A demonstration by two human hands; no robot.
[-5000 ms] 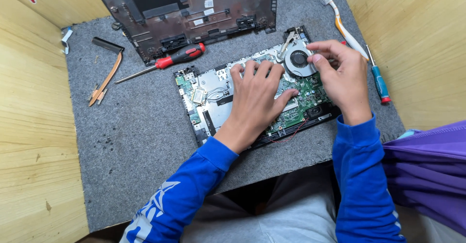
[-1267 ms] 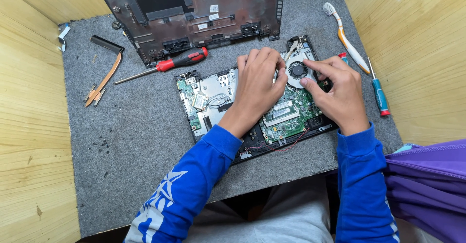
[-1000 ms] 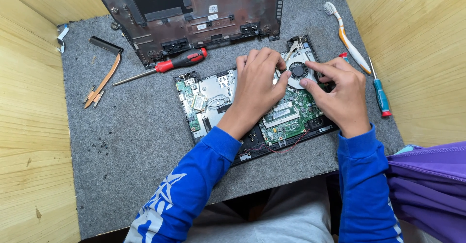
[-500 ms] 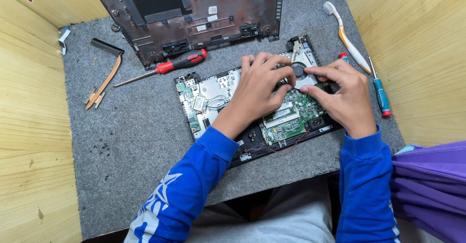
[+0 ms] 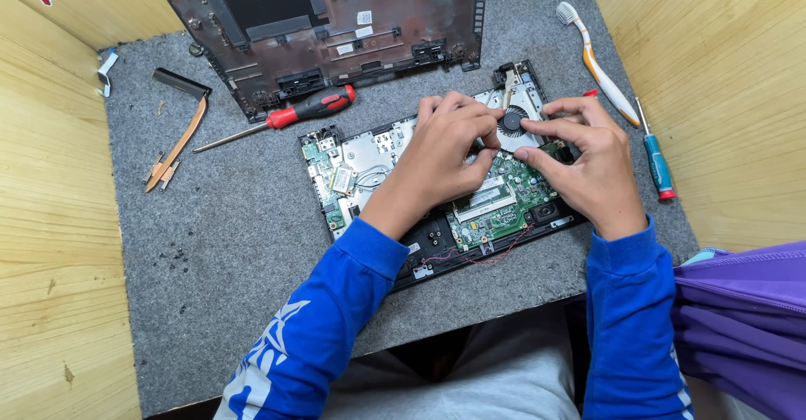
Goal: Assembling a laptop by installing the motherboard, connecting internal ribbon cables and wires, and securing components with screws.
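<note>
Fingers of both my hands are bunched close together over the far right corner of the opened laptop base with its green circuit board (image 5: 504,198), which lies on the grey felt-covered bench (image 5: 227,244) straight in front of me. My left hand (image 5: 445,156) rests across the middle of the board, its fingertips curled down beside the round black cooling fan (image 5: 511,122). My right hand (image 5: 588,164) comes in from the right, thumb and forefinger nearly touching, pinching at something small just near of the fan; I cannot tell whether they actually grip a part or only press on it, since my knuckles hide the spot.

I judge the fan to be light and thin, plastic in a metal frame, with fragile blades, so it should be held by the frame edges only. The board is stiff but brittle and studded with tiny parts, best steadied with a flat palm on bare areas.

Left of the base lies a red-and-black-handled screwdriver (image 5: 311,108), and beyond it the dark removed bottom cover (image 5: 336,17). A copper heat pipe (image 5: 176,143) lies far left. To the right are a white-and-orange toothbrush (image 5: 598,63) and a blue-handled small screwdriver (image 5: 656,158).
</note>
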